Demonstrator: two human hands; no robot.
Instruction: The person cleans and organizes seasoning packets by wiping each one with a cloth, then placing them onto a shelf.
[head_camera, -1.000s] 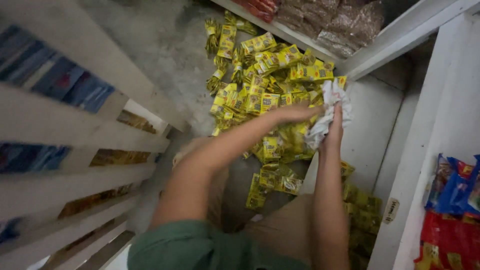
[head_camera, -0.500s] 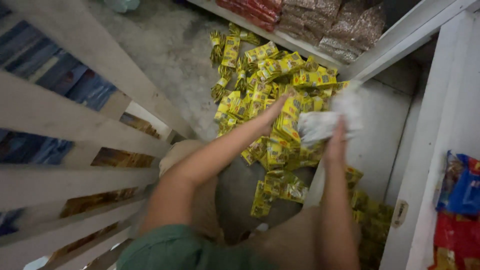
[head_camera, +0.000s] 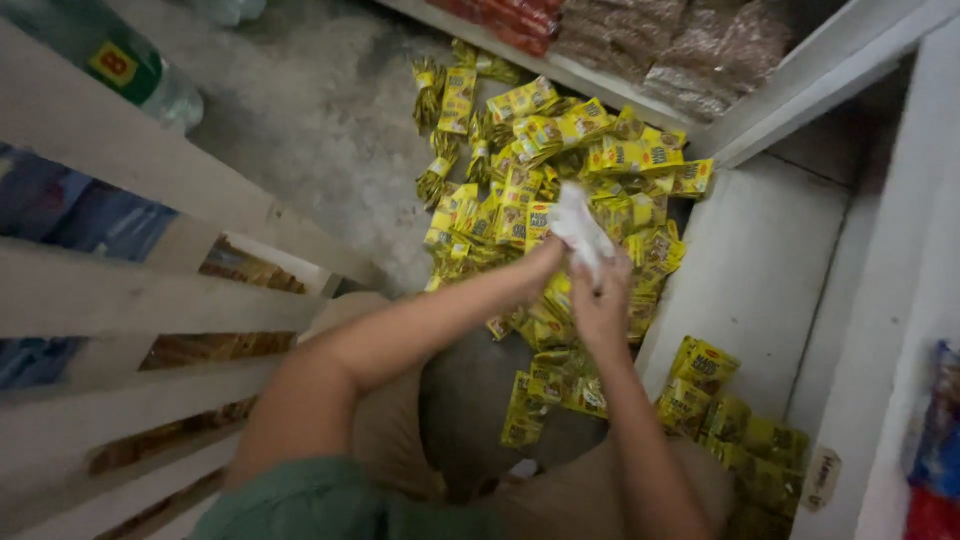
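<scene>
A pile of small yellow packets (head_camera: 560, 170) lies on the grey floor in front of me. My right hand (head_camera: 603, 305) grips a crumpled white plastic bag (head_camera: 580, 228) from below, just above the pile. My left hand (head_camera: 542, 265) reaches in from the left and touches the bag's lower edge, fingers closed on it. More yellow packets (head_camera: 715, 400) lie at the lower right by my right forearm, and a few (head_camera: 540, 395) lie between my knees.
White wooden shelf rails (head_camera: 130, 300) run along the left with goods behind them and a green-labelled bottle (head_camera: 120, 65). A white shelf (head_camera: 800, 95) at the top right holds brown and red packs (head_camera: 660, 40). A white panel (head_camera: 760, 270) stands on the right.
Both hands have drawn back toward me and lower over the pile. The white bag moved left and is now bunched narrower between the two hands.
</scene>
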